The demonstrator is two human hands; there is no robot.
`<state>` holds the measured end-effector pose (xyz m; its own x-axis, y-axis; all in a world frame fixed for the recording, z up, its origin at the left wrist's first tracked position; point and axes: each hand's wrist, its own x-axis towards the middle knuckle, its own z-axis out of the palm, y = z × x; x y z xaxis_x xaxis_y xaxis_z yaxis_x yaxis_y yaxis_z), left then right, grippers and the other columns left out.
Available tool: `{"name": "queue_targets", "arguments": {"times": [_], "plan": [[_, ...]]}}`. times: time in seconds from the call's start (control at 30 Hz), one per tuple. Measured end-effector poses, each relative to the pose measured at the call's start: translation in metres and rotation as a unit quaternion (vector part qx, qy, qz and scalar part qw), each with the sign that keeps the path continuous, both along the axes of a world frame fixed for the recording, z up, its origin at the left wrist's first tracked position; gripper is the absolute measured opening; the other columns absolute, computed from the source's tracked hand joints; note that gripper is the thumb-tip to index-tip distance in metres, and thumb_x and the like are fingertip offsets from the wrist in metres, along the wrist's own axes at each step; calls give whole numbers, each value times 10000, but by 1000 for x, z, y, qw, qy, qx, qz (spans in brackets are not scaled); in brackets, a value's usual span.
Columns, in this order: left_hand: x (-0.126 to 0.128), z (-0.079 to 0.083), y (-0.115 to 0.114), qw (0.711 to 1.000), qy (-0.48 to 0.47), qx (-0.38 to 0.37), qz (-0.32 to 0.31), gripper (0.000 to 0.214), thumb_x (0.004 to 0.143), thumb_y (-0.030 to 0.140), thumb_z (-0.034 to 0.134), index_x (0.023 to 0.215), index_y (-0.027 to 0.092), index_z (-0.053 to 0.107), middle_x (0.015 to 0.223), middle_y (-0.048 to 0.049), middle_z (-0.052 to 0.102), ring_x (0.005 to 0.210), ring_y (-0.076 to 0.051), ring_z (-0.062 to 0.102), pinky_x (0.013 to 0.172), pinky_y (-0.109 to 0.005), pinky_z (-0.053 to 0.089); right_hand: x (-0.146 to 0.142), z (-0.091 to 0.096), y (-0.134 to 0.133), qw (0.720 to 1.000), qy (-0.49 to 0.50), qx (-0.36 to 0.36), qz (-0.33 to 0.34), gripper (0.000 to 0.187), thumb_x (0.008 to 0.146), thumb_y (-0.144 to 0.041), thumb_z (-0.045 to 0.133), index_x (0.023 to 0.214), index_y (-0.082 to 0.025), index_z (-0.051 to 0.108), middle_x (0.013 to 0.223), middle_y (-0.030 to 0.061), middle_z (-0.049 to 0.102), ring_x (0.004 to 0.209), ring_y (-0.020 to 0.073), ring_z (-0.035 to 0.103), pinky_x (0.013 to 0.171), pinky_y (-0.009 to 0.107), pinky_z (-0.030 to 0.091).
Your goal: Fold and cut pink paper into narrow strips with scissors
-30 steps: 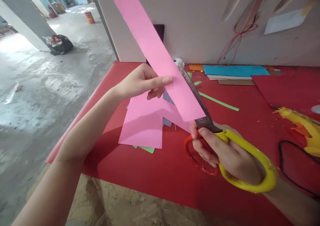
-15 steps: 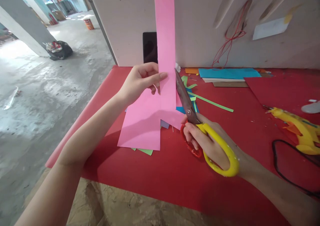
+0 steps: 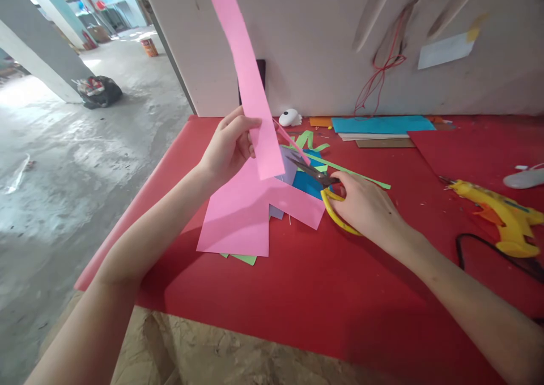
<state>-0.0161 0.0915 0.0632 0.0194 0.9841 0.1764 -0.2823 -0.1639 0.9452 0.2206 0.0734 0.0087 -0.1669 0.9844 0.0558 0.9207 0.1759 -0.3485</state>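
Observation:
My left hand (image 3: 229, 144) pinches a long pink paper strip (image 3: 250, 84) between thumb and fingers, holding it up at a slant above the table. My right hand (image 3: 365, 201) is closed around the yellow handle of a pair of scissors (image 3: 317, 175), whose blades point left, just right of the strip's lower end. A thin pink sliver (image 3: 293, 141) slants down beside the strip toward the blades. Under both hands lies pink paper (image 3: 238, 220), with blue paper (image 3: 308, 185), purple paper (image 3: 289, 166) and green strips (image 3: 352, 166) around it.
On the right of the red table (image 3: 297, 305) lies a yellow glue gun (image 3: 497, 209) with a black cord. Coloured sheets (image 3: 382, 125) are stacked at the back against a pale panel (image 3: 318, 45). A small white object with a black spot (image 3: 290, 117) sits there too.
The pink strip has tilted left, and a thin sliver now shows along its right side. My right hand has turned and risen slightly, swinging the scissors to point left.

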Motion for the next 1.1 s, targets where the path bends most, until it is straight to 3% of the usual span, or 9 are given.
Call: {"name": "queue_targets", "arguments": {"times": [0.1,0.2,0.3,0.43,0.63,0.77,0.87,0.97,1.1], "plan": [[6,-2,-7,999,7,-10,-47,92,762,125,496,690,178,517,477,60,362,420,-68,477,452,-181,429,4,-10,6,1000,-11,-9,6,226,721,-242,620,925,-166,682,766,76,565,613,187,482,524,291,267],[13,-5,-14,990,18,-17,-136,87,655,190,579,740,179,571,572,32,508,490,-96,546,468,-221,476,5,-1,3,1000,7,21,19,204,744,-269,617,906,-184,707,930,118,569,758,229,530,618,338,369],[20,-13,-19,974,26,-32,-223,169,610,235,653,767,201,601,644,25,594,525,-120,592,508,-268,532,-1,17,-5,986,155,15,52,276,855,-381,509,949,-194,690,1092,137,559,1005,264,530,788,385,438],[25,-28,-25,948,41,-53,-310,169,656,295,712,791,212,653,697,0,642,614,-149,632,550,-282,545,-10,33,-20,871,431,-190,140,516,859,-640,413,910,-187,655,867,87,630,769,186,593,710,356,501],[29,-36,-33,932,23,-28,-362,247,713,426,744,858,234,691,838,-38,703,860,-228,693,747,-353,583,-12,44,-36,781,548,-269,130,272,698,-426,774,885,-238,713,784,6,655,690,120,597,623,253,501],[30,-33,-36,932,26,-29,-360,426,737,613,678,626,206,617,601,-23,600,696,-212,663,655,-351,554,-13,51,-40,765,564,-263,163,173,726,-403,754,763,-237,727,701,-11,636,616,103,576,613,249,509],[31,-30,-40,936,92,-39,-338,455,729,565,720,534,200,530,541,-4,538,643,-193,629,618,-338,520,-14,54,-42,763,550,-285,184,151,733,-367,743,733,-220,710,729,2,668,677,138,631,664,283,541],[31,-27,-44,946,164,-34,-278,392,782,489,700,567,203,539,566,-1,557,611,-176,610,567,-323,481,-15,54,-43,792,525,-257,173,166,721,-364,737,733,-206,688,716,12,666,686,164,637,629,293,536],[33,-23,-49,944,258,-6,-206,381,828,456,665,577,195,542,537,9,537,511,-128,538,469,-280,411,-15,49,-40,865,454,-149,155,140,741,-305,675,662,-195,639,663,14,629,634,149,579,526,252,450]]}}
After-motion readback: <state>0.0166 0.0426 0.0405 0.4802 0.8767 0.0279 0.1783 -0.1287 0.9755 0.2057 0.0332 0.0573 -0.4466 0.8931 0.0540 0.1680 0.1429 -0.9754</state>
